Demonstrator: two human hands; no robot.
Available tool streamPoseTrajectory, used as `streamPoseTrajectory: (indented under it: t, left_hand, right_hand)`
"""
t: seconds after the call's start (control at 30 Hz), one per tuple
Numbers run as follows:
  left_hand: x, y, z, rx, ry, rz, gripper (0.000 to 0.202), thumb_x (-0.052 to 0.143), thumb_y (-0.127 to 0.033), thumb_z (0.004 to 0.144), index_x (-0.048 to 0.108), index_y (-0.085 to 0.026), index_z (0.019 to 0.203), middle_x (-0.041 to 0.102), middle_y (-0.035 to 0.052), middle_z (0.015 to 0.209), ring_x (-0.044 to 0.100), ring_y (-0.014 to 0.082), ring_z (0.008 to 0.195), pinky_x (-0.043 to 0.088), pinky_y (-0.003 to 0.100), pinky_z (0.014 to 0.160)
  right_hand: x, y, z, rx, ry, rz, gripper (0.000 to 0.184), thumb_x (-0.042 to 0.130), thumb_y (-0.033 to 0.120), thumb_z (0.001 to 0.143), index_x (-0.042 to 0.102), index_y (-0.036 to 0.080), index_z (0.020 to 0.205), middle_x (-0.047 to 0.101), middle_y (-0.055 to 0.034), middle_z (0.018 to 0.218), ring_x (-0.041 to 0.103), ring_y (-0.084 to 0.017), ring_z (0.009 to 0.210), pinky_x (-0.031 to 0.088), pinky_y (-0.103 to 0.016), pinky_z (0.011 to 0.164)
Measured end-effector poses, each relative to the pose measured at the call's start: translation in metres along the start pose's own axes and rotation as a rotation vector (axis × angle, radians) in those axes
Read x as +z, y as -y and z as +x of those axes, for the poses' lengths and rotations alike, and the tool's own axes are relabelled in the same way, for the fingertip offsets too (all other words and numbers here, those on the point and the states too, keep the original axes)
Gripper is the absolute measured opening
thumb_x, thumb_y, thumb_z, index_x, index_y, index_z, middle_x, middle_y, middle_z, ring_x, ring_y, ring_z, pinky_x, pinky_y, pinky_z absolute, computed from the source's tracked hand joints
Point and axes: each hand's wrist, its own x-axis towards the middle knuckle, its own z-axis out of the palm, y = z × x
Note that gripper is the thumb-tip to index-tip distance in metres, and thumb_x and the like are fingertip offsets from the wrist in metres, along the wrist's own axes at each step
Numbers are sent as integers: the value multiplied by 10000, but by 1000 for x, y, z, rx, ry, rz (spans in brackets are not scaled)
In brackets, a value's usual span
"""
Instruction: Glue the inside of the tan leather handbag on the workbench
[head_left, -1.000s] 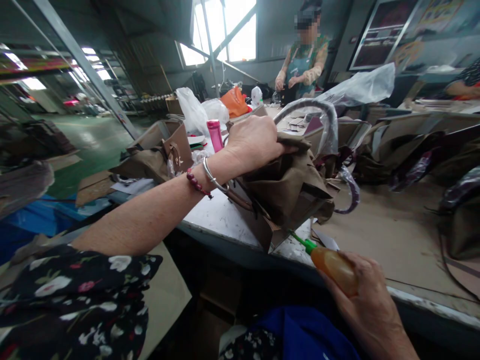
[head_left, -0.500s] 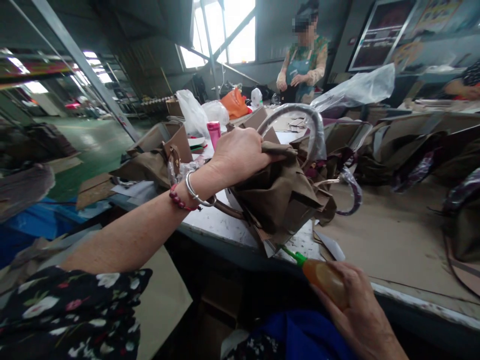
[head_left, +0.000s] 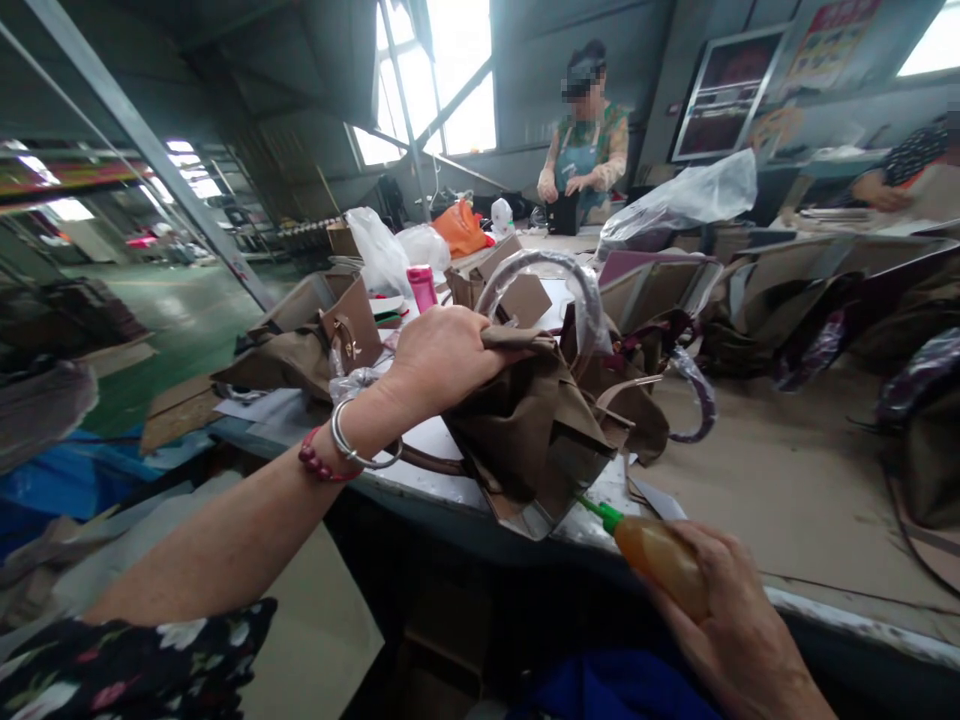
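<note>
The left hand [head_left: 442,355] grips the top edge of a brown handbag [head_left: 540,435], fingers curled tight over a folded flap of the material, thumb pressed on top — the bag is tilted over on its side at the near edge of the worktable [head_left: 787,480], its base corner hanging just past the table's rim. A plastic-wrapped handle [head_left: 551,275] arches up from the bag just beyond the knuckles. On that wrist sit a silver bangle [head_left: 356,450] and a red bead bracelet [head_left: 319,465], and a dark floral sleeve [head_left: 127,665] shows at the lower left. The right hand [head_left: 731,625] is low at the near side, fingers wrapped around an amber squeeze bottle [head_left: 660,555] whose green nozzle [head_left: 600,512] points up and left, its tip right at the bag's lower open edge; whether it touches the material cannot be told. Further left on the table lies another brown bag [head_left: 315,325] with a metal clasp, and behind it a pink bottle [head_left: 424,288], white plastic bags [head_left: 382,250] and an orange bag [head_left: 459,226]. More bags and dark wrapped handles crowd the right side of the table. At the far end a person in an apron [head_left: 585,150] stands with both hands at a small dark object — well apart from the hands here.
</note>
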Motion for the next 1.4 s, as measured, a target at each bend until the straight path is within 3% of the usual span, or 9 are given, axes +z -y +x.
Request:
streamPoseTrajectory:
  t: [0.23, 0.4, 0.63, 0.87, 1.1, 1.27, 1.4]
  left_hand:
    - [0, 8, -12, -12, 1, -39, 466, 530, -586, 744, 713, -158, 749, 629, 79, 692, 546, 188, 626, 346, 289, 550]
    - [4, 19, -25, -14, -35, -117, 397, 559, -535, 737, 691, -163, 701, 612, 70, 694, 532, 173, 621, 362, 294, 576]
    - [11, 38, -48, 1, -128, -286, 320, 578, -476, 705, 670, -175, 648, 570, 47, 641, 514, 160, 586, 364, 299, 565]
    - [13, 48, -75, 3, -157, -429, 245, 575, -388, 704, 604, -182, 575, 539, 19, 602, 504, 157, 583, 393, 305, 558]
    - [23, 64, -98, 146, -315, -325, 272, 578, -321, 733, 515, -190, 504, 495, -11, 501, 459, 122, 486, 352, 254, 441]
    - [32, 73, -115, 101, -386, -159, 298, 541, -334, 755, 490, -199, 495, 514, -3, 485, 483, 135, 451, 365, 274, 432]
    - [38, 77, -124, 180, -454, -54, 325, 532, -367, 800, 529, -188, 529, 572, 21, 490, 542, 159, 446, 406, 276, 434]
  right_hand:
    - [0, 9, -9, 67, 115, 97, 321, 464, 437, 884, 457, 184, 1082, 524, -92, 972, 585, -212, 859, 517, -329, 740]
    - [-4, 19, -8, 97, 43, 88, 342, 460, 467, 883, 462, 170, 1053, 521, -90, 941, 585, -207, 819, 521, -317, 700]
    - [1, 31, -16, 118, 127, 167, 266, 501, 374, 867, 472, 198, 1065, 540, -85, 971, 588, -202, 863, 525, -305, 719]
    - [2, 32, -19, 183, 132, 118, 305, 496, 425, 865, 459, 202, 1070, 529, -89, 971, 588, -213, 847, 525, -334, 736]
    - [1, 40, -19, 237, 133, 171, 333, 516, 446, 843, 472, 205, 1068, 560, -77, 959, 624, -194, 805, 548, -279, 666]
    - [0, 38, -19, 237, 106, 133, 313, 511, 450, 848, 499, 199, 1034, 573, -79, 943, 630, -196, 799, 554, -280, 669]
    - [-8, 45, -22, 266, 133, 178, 301, 534, 441, 841, 498, 211, 1032, 590, -58, 912, 644, -177, 766, 555, -238, 634]
